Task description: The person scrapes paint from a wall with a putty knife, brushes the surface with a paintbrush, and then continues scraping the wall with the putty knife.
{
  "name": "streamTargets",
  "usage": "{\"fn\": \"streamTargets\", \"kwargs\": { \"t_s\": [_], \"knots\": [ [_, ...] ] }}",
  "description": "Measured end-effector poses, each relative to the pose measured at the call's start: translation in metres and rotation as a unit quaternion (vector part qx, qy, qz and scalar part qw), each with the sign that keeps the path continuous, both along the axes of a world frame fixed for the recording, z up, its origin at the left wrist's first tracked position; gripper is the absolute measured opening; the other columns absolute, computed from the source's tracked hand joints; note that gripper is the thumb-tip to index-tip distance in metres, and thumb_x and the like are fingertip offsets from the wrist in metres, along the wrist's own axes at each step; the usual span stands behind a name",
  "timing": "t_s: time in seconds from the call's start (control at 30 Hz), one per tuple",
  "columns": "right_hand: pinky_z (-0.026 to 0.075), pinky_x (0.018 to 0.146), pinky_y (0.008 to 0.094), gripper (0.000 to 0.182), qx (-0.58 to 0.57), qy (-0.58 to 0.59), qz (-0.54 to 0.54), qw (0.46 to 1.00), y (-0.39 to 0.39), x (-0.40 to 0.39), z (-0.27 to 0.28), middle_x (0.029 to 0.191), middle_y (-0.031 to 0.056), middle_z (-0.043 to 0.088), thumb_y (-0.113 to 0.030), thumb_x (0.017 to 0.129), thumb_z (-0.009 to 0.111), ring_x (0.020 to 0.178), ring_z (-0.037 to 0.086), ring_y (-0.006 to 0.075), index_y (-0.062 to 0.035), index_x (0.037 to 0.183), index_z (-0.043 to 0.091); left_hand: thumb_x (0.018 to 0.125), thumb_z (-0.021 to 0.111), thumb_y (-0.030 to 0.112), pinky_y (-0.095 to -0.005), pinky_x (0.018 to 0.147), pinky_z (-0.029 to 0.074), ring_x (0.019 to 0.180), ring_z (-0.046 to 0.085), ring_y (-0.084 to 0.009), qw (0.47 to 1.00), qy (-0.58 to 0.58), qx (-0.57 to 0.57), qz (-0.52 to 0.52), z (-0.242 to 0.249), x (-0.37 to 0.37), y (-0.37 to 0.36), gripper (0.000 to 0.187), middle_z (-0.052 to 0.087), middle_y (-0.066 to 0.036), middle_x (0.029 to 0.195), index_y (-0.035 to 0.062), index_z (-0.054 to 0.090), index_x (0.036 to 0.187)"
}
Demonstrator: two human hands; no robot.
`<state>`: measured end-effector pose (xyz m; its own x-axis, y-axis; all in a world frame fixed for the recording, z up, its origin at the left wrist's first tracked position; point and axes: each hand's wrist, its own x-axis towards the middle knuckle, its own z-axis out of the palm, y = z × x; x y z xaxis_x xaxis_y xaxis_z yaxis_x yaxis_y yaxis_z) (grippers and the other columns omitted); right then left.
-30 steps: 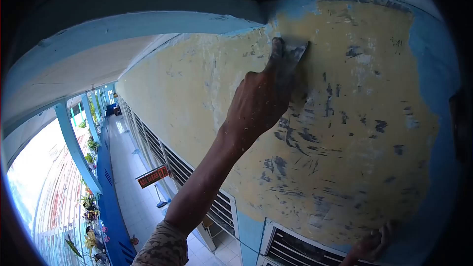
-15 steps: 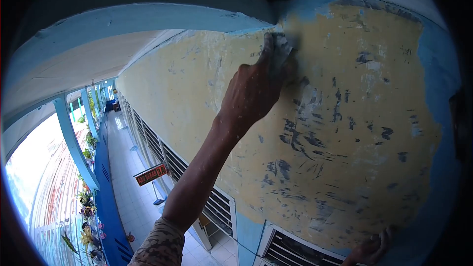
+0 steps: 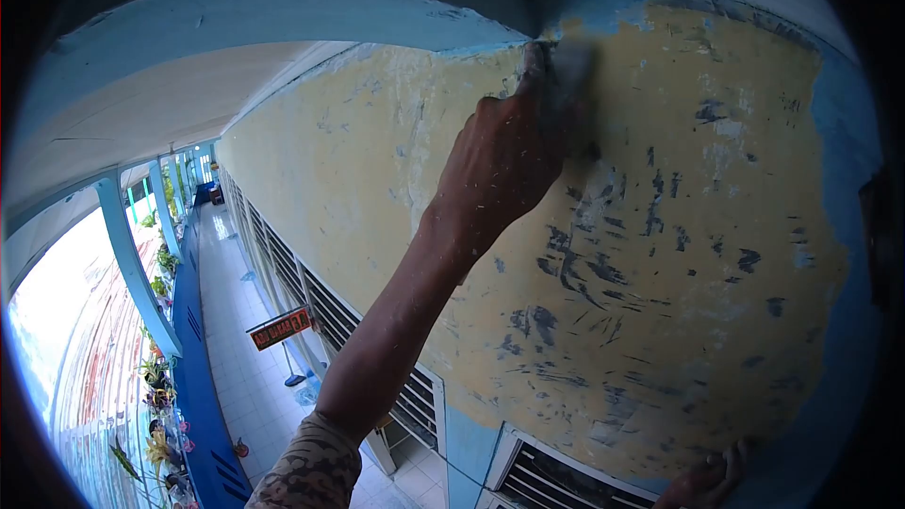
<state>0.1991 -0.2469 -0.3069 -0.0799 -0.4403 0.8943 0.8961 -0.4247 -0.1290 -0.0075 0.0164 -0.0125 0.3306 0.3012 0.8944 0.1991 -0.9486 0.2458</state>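
Note:
My left hand [image 3: 509, 137] reaches high up the wall, its fingers closed on a flat grey scraper [image 3: 568, 71], smeared by motion. One finger is stretched along the tool toward the corner under the blue beam [image 3: 283, 11]. The scraper is against or very close to the yellowish wall [image 3: 452, 123], near leftover blue paint at the top; exact contact is blurred. Low at the right, my right hand [image 3: 705, 481] is beside the lower wall, partly cut off by the frame, its fingers loosely bent and apart. Nothing shows in it.
Dark scuffs and pale patches mark the wall, with blue paint [image 3: 842, 188] along its right side. Below are louvred windows [image 3: 556, 476]. A hanging sign [image 3: 280, 328] projects over a tiled walkway [image 3: 231, 292], bordered by a blue ledge [image 3: 193, 368] and potted plants [image 3: 158, 438].
My left hand and the scraper have moved slightly up and right along the wall top. The view has shifted a little. My right hand stays low at the right.

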Motion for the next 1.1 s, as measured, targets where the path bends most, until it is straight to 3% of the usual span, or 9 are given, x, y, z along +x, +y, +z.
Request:
{"fn": "streamTargets", "kwargs": {
  "t_s": [0.07, 0.13, 0.27, 0.33, 0.53, 0.67, 0.77, 0.87, 1.1],
  "knots": [
    [0.055, 0.061, 0.0359, 0.035, -0.015, -0.029, -0.069, 0.997, 0.002, -0.006, 0.013, 0.086, 0.0120, 0.073, -0.025, 0.104, 0.055, 0.064, 0.065, 0.0234, 0.0008, 0.087, 0.070, 0.101, 0.059, 0.023, -0.0468, 0.066, 0.058, 0.074, 0.073, -0.0413, 0.999, 0.013, 0.027, -0.010, -0.013, 0.004, 0.000, 0.061, 0.071, -0.029, 0.083, -0.0054, 0.036, 0.149],
    [0.055, 0.062, 0.0365, 0.035, -0.009, -0.024, -0.066, 0.998, 0.001, -0.006, 0.012, 0.086, 0.0122, 0.073, -0.025, 0.105, 0.054, 0.064, 0.065, 0.0236, 0.0007, 0.087, 0.070, 0.101, 0.058, 0.021, -0.0470, 0.067, 0.059, 0.075, 0.073, -0.0412, 0.994, 0.014, 0.112, 0.001, -0.029, 0.007, 0.001, 0.061, 0.071, -0.029, 0.083, -0.0058, 0.034, 0.150],
    [0.056, 0.065, 0.0379, 0.036, 0.002, 0.009, -0.048, 0.999, 0.002, -0.006, 0.005, 0.086, 0.0128, 0.072, -0.025, 0.105, 0.053, 0.065, 0.065, 0.0249, 0.0008, 0.087, 0.070, 0.101, 0.058, 0.022, -0.0481, 0.067, 0.058, 0.075, 0.073, -0.0415, 0.997, 0.003, 0.072, -0.008, -0.003, 0.007, -0.002, 0.060, 0.071, -0.029, 0.083, -0.0063, 0.035, 0.149],
    [0.056, 0.065, 0.0378, 0.036, 0.000, 0.007, -0.049, 0.999, 0.003, -0.006, 0.005, 0.086, 0.0128, 0.072, -0.025, 0.105, 0.053, 0.065, 0.065, 0.0247, 0.0007, 0.087, 0.070, 0.101, 0.058, 0.023, -0.0490, 0.067, 0.058, 0.077, 0.073, -0.0431, 0.987, 0.030, 0.158, 0.015, 0.017, 0.005, -0.003, 0.057, 0.070, -0.030, 0.084, -0.0061, 0.040, 0.146],
    [0.056, 0.065, 0.0373, 0.036, 0.007, -0.004, -0.043, 0.999, 0.003, -0.005, 0.007, 0.087, 0.0130, 0.072, -0.025, 0.105, 0.053, 0.066, 0.065, 0.0241, 0.0006, 0.087, 0.070, 0.103, 0.055, 0.030, -0.0492, 0.068, 0.057, 0.080, 0.073, -0.0437, 0.997, -0.018, 0.071, 0.013, 0.014, 0.012, -0.003, 0.055, 0.070, -0.031, 0.084, -0.0068, 0.045, 0.142],
    [0.056, 0.066, 0.0370, 0.036, 0.004, -0.014, -0.038, 0.999, 0.003, -0.005, 0.008, 0.087, 0.0131, 0.072, -0.024, 0.105, 0.053, 0.066, 0.065, 0.0237, 0.0005, 0.087, 0.070, 0.103, 0.054, 0.031, -0.0489, 0.070, 0.057, 0.083, 0.072, -0.0437, 0.997, -0.005, 0.076, 0.004, 0.030, 0.008, -0.005, 0.056, 0.069, -0.032, 0.086, -0.0073, 0.045, 0.142],
    [0.056, 0.066, 0.0368, 0.036, 0.010, -0.018, -0.034, 0.999, 0.003, -0.004, 0.009, 0.087, 0.0131, 0.072, -0.024, 0.105, 0.052, 0.066, 0.065, 0.0234, 0.0004, 0.087, 0.070, 0.102, 0.056, 0.030, -0.0478, 0.071, 0.057, 0.085, 0.072, -0.0444, 0.984, 0.010, 0.172, 0.042, 0.017, 0.008, -0.002, 0.055, 0.069, -0.032, 0.087, -0.0078, 0.046, 0.141],
    [0.056, 0.067, 0.0364, 0.036, 0.033, 0.031, 0.025, 0.999, 0.002, 0.003, -0.011, 0.087, 0.0128, 0.072, -0.027, 0.105, 0.054, 0.068, 0.065, 0.0223, 0.0002, 0.088, 0.070, 0.101, 0.057, 0.029, -0.0481, 0.071, 0.057, 0.087, 0.071, -0.0449, 0.994, -0.026, 0.106, -0.013, 0.021, 0.014, 0.003, 0.055, 0.070, -0.031, 0.087, -0.0085, 0.046, 0.140],
    [0.057, 0.069, 0.0366, 0.030, -0.001, -0.013, -0.014, 1.000, 0.000, -0.002, 0.003, 0.088, 0.0122, 0.072, -0.022, 0.103, 0.057, 0.072, 0.066, 0.0221, 0.0017, 0.090, 0.070, 0.100, 0.059, 0.027, -0.0480, 0.071, 0.056, 0.086, 0.072, -0.0439, 0.995, 0.003, 0.101, -0.003, 0.020, 0.001, -0.004, 0.055, 0.069, -0.032, 0.087, -0.0077, 0.047, 0.141]
  ]
}}
